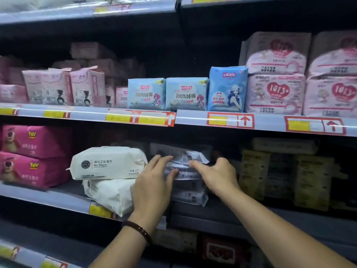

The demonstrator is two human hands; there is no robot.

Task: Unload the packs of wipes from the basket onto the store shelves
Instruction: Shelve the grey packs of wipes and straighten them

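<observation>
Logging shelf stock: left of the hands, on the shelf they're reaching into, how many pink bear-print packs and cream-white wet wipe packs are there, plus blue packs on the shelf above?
Pink bear-print plastic packs: 2
Cream-white soft wet wipe packs: 2
Blue plastic packs: 3
Total: 7

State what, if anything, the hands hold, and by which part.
The left hand presses flat on the front of the top wipes pack; the right hand lies on its front right edge, grip unclear.
</observation>
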